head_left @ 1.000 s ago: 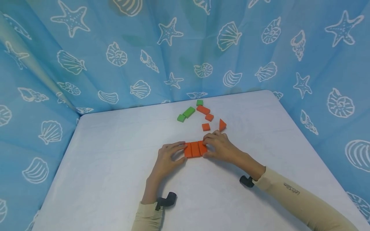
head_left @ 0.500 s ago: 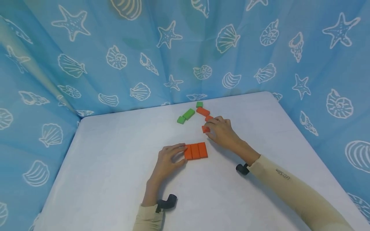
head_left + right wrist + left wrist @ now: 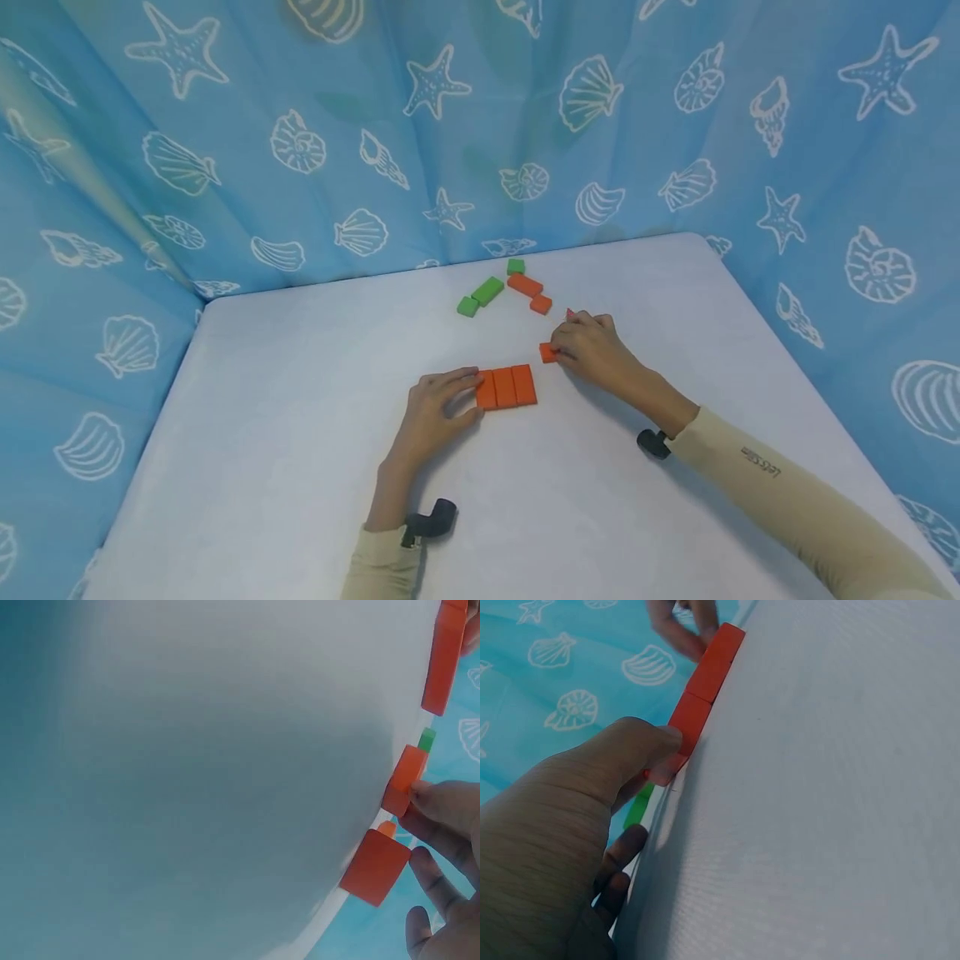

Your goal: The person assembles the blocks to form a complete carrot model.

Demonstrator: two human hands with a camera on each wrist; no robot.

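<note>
Left hand [image 3: 427, 412] — half open — holds 3-block row [image 3: 506, 387] by 1 end. Right hand [image 3: 592, 347], nearly closed, pinches small orange block [image 3: 547, 353].

To me, the orange blocks [image 3: 505, 387] look smooth and matt, the white tabletop [image 3: 292, 417] also matt, the far curtain [image 3: 480, 133] creased cloth.

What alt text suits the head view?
A person's left hand pinches the end of a row of three orange blocks on a white table; the right hand pinches a small orange block. Three green blocks and two more orange ones lie beyond.
</note>
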